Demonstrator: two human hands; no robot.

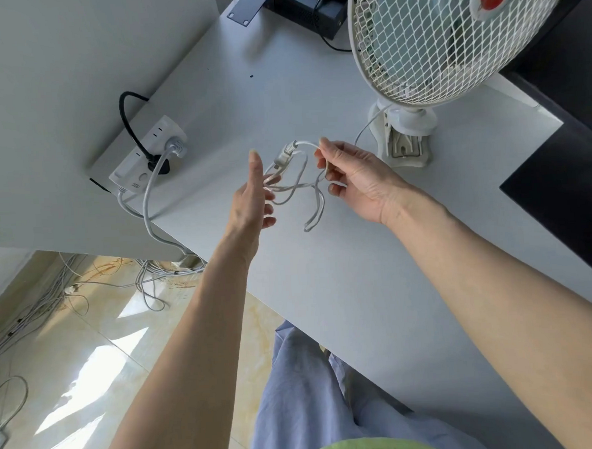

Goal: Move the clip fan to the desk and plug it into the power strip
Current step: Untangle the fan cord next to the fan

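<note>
The white clip fan (449, 41) stands on the white desk (325, 284) at the upper right, resting on its clip base (403, 139). Its grey cord (306, 193) hangs in loops above the desk between my hands. My right hand (354, 183) pinches the cord just behind the plug (285, 152). My left hand (252, 195) is spread open beside the loops, fingers touching the cord near the plug. The white power strip (147, 156) lies at the desk's left edge with a black plug and a grey plug in it.
A black box with cables (307, 4) sits at the desk's far end. A dark surface (567, 189) borders the desk on the right. Several grey cables (51, 299) trail over the tiled floor at the left. A white wall panel rises behind the strip.
</note>
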